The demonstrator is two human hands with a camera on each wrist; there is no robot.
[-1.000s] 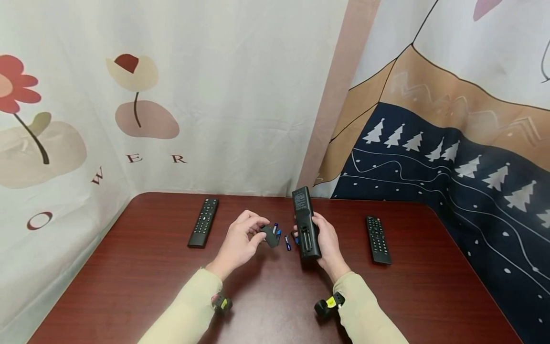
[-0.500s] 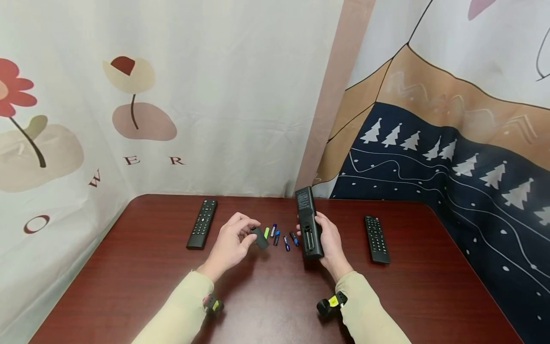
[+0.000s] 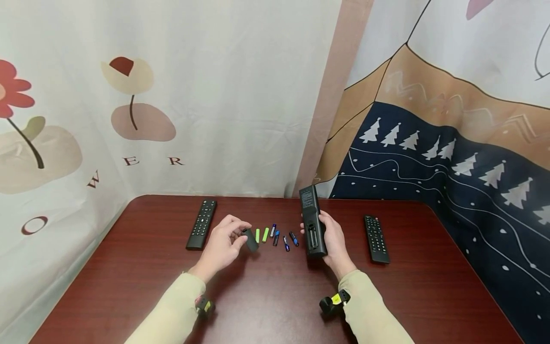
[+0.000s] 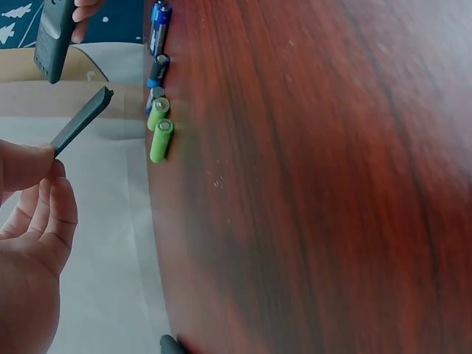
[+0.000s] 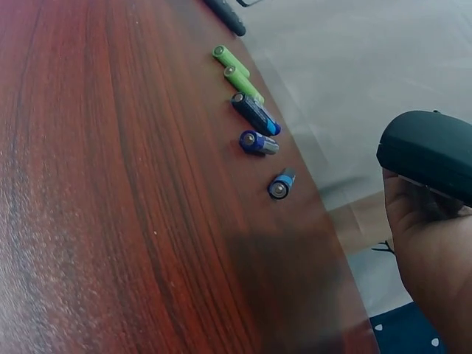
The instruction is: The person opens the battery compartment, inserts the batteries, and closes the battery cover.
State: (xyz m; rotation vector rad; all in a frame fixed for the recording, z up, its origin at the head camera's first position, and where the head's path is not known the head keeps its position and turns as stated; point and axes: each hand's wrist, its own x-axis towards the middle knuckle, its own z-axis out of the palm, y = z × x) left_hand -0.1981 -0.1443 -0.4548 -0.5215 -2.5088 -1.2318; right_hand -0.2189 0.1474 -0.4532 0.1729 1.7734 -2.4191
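Note:
My left hand point(image 3: 220, 247) pinches a small dark battery cover point(image 3: 251, 241) between thumb and fingers, above the table. In the left wrist view the cover point(image 4: 82, 122) shows edge-on and tilted. My right hand point(image 3: 335, 242) grips a black remote control point(image 3: 309, 205), its back turned up and its battery compartment point(image 3: 314, 236) uncovered. Between the hands lie two green batteries point(image 3: 265, 234) and several blue-and-dark batteries point(image 3: 294, 238), in a loose row on the table. In the right wrist view the remote's rounded end point(image 5: 428, 151) hides most of my fingers.
A second black remote point(image 3: 202, 224) lies buttons up left of my left hand. Another remote point(image 3: 376, 239) lies right of my right hand. The reddish-brown table point(image 3: 275, 296) ends at a printed curtain point(image 3: 236, 95) behind.
My left hand has moved left with the battery cover, away from the remote, uncovering the green batteries to view. The right hand has shifted slightly right with the remote.

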